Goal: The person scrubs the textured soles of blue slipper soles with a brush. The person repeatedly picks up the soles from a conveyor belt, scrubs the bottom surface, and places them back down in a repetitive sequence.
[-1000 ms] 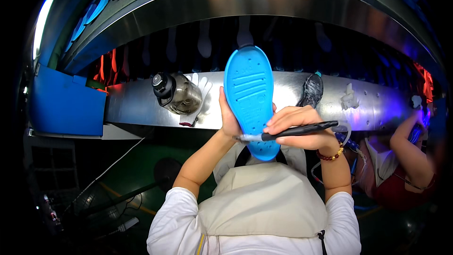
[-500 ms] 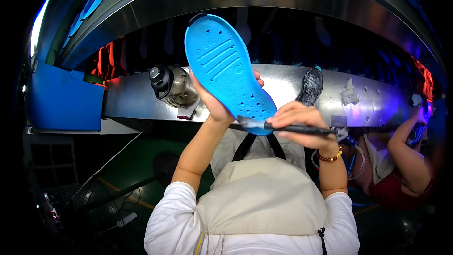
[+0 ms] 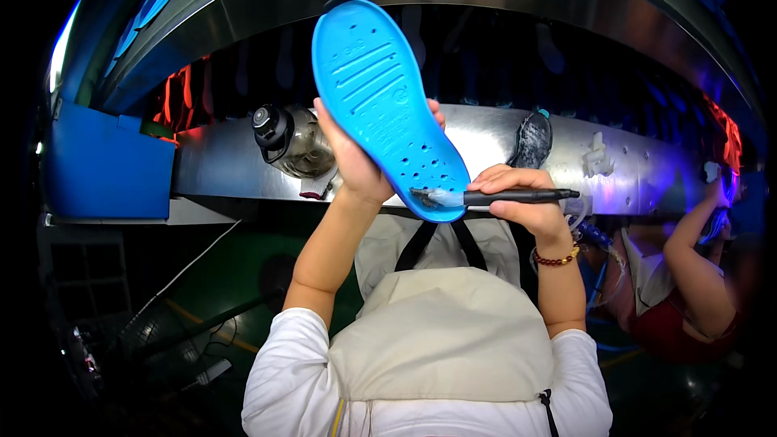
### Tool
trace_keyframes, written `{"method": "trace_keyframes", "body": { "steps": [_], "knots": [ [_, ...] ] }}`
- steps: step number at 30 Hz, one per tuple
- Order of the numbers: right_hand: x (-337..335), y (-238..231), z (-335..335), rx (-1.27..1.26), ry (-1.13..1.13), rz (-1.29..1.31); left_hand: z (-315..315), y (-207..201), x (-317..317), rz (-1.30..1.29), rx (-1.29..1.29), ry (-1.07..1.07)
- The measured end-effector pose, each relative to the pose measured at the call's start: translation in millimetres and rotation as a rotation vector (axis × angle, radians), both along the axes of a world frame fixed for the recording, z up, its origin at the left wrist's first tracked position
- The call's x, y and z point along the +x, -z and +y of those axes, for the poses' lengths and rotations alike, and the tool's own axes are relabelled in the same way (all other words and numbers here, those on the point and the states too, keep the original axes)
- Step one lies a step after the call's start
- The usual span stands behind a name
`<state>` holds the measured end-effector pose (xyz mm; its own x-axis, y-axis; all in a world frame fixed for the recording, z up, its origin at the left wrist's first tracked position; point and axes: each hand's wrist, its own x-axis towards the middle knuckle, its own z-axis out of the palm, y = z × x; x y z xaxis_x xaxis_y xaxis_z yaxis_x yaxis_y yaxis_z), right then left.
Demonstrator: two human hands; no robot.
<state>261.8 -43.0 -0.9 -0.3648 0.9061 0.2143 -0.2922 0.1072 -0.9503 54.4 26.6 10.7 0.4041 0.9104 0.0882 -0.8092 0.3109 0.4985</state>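
Left: a blue, flat-sided box adjoins a brushed-metal bench. On the bench, a translucent, rounded bottle with a black cap stands beside a pale cloth piece edged in dark red, partly hidden. Centre: the left hand supports a bright blue, smooth sole, its thumb along the left edge and fingertips showing at the right. The sole, raised above the near bench edge, bears parallel grooves and small holes; it screens the palm and part of the bench. The right hand pinches a black-handled brush, bristles at the sole's near end. Right: a black, elongated shoe piece with whitish smears lies farther off; beyond it, crumpled white material. Far right: a co-worker's bent arm.
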Motion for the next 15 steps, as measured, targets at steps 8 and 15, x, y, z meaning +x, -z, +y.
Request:
{"method": "trace_keyframes", "body": {
  "steps": [8, 15],
  "knots": [
    [-22, -18, -20, -0.141, 0.045, -0.024, -27, 28, 8, -0.154, 0.060, 0.271],
    [-4, -37, -4, 0.062, -0.113, -0.315, -15, 15, -12, 0.301, -0.049, 0.479]
  ]
}}
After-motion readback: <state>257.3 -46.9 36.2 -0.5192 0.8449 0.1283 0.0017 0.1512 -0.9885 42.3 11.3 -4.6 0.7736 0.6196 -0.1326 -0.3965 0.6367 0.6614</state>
